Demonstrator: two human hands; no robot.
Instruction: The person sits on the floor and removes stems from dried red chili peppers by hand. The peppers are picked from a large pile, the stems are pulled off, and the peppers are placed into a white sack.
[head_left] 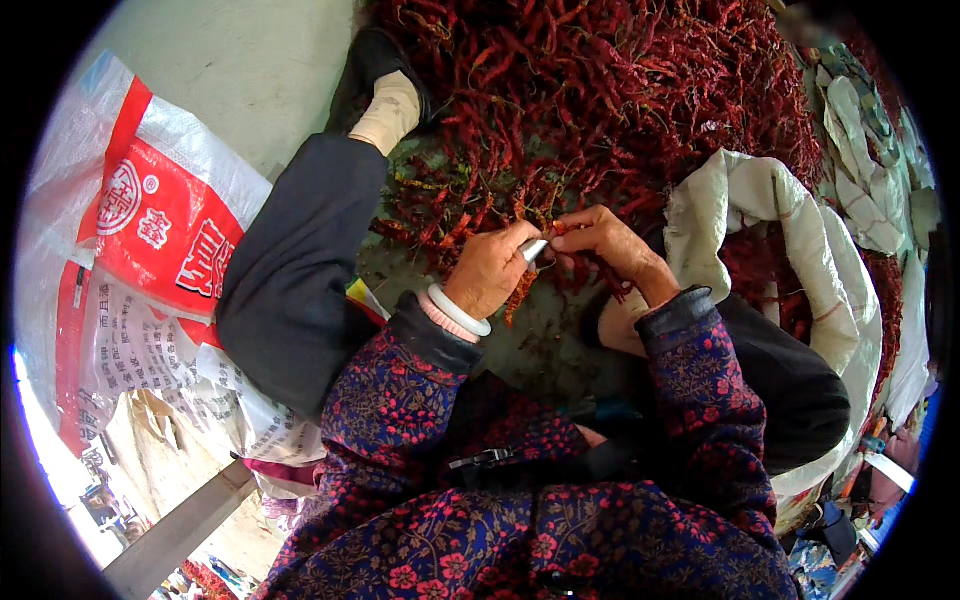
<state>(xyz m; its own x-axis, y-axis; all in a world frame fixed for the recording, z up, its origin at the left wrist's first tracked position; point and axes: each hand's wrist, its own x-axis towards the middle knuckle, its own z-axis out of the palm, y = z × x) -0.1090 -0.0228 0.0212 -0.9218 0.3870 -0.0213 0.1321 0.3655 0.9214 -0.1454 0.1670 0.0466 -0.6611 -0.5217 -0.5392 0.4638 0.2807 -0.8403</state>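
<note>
My left hand point(487, 270), with a white bangle point(458, 310) at its wrist, is closed, and orange-red dried chili peppers point(519, 297) hang just below its fingers. A pale, shiny piece point(535, 249) shows at its thumb and fingertips; its kind I cannot make out. Close on the right, my right hand point(617, 252) has thumb and fingers pinched together near the left fingertips. Red dried chilies show beneath its curled fingers. Beyond both hands spreads a large heap of dark red dried chili peppers point(600, 90), with looser ones at its near edge.
A white woven sack point(840, 260) with its mouth rolled open holds red chilies, right beside my right leg. To the left lies a red-and-white printed plastic sack point(165, 215). My left leg point(300, 260), in dark trousers, and black shoe point(375, 70) border the heap. A flat bar point(185, 530) crosses the lower left.
</note>
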